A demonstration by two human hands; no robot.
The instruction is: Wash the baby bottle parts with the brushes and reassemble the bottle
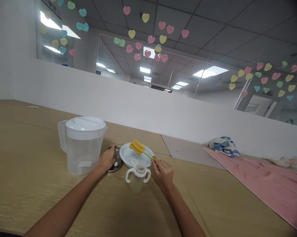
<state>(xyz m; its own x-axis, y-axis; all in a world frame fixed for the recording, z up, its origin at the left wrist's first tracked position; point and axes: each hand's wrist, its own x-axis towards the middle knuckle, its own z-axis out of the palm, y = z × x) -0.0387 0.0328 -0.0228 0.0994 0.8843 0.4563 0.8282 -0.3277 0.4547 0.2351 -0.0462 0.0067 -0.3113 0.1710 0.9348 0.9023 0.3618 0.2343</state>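
Note:
My right hand (163,171) pinches the thin green handle of a brush with a yellow sponge head (137,146); the sponge hovers over a white plate (128,154). My left hand (107,159) rests on a small round metal object (117,160) between the plate and a large clear plastic pitcher (81,145) with a white lid. A clear baby bottle with two white handles (137,175) stands upright and uncapped in front of the plate, between my two hands.
The wooden table (27,171) runs up to a low white partition (138,105). A pink cloth (266,184) lies at the right, with a blue-and-white bundle (224,145) at its far end. Paper hearts hang on glass above.

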